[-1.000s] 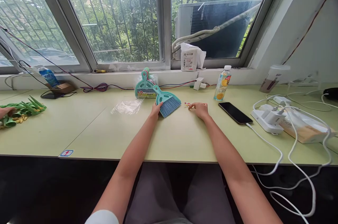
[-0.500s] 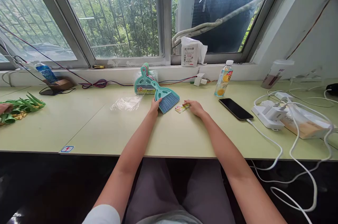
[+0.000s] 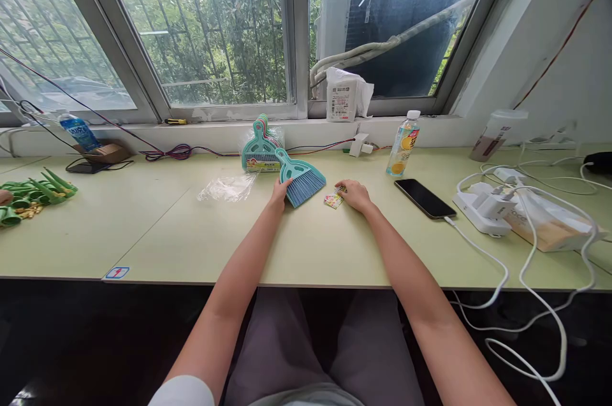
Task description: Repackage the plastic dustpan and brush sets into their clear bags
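A small teal hand brush (image 3: 300,179) with blue bristles lies on the pale green table (image 3: 167,234). My left hand (image 3: 278,192) grips its near left corner. My right hand (image 3: 354,195) pinches a small colourful paper label (image 3: 333,200) just right of the bristles. Behind the brush stands a bagged stack of teal dustpans (image 3: 261,151). A crumpled clear plastic bag (image 3: 228,187) lies left of my left hand.
A black phone (image 3: 424,197) on a white cable lies to the right, with a drink bottle (image 3: 401,146), a power strip (image 3: 482,211) and loose cables. Green plastic pieces (image 3: 33,191) sit at far left beside another person's hand (image 3: 4,197). A window sill runs behind.
My right hand has drawn the label a little nearer and turned it. My left hand stays on the brush, which has barely shifted.
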`<action>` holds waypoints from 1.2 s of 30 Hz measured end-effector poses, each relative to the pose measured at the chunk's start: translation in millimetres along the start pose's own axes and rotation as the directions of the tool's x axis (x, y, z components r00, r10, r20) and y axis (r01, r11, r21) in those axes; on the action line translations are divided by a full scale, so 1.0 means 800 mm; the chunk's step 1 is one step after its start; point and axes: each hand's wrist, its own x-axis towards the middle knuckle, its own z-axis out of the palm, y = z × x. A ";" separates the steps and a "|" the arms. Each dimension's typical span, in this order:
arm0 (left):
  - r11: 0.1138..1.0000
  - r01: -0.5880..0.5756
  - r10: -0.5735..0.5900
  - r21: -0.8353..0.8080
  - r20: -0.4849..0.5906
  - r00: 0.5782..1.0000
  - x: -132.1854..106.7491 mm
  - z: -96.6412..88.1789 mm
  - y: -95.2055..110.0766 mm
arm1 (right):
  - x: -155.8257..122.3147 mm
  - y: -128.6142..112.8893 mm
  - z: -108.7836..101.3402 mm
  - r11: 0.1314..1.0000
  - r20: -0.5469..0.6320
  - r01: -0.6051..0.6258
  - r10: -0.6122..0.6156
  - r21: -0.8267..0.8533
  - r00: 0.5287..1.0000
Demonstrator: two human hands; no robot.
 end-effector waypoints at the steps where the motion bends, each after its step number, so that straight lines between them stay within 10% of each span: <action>1: 1.000 0.007 -0.007 0.005 0.002 1.000 0.000 0.000 0.000 | 0.000 0.000 -0.002 1.000 -0.020 -0.002 0.003 0.011 1.000; 18: 0.998 0.051 -0.052 0.035 0.014 0.999 -0.002 0.001 0.004 | -0.004 0.011 -0.027 0.983 -0.026 -0.180 0.179 -0.037 0.983; 27: 0.999 -0.035 0.032 0.019 0.110 0.993 -0.001 0.002 -0.003 | -0.009 -0.014 -0.032 0.775 0.106 0.002 -0.090 0.632 0.990; 36: 0.988 -0.025 -0.051 0.155 0.466 0.883 -0.037 0.018 0.007 | -0.013 -0.061 -0.016 0.965 -0.076 0.093 -0.077 0.243 0.994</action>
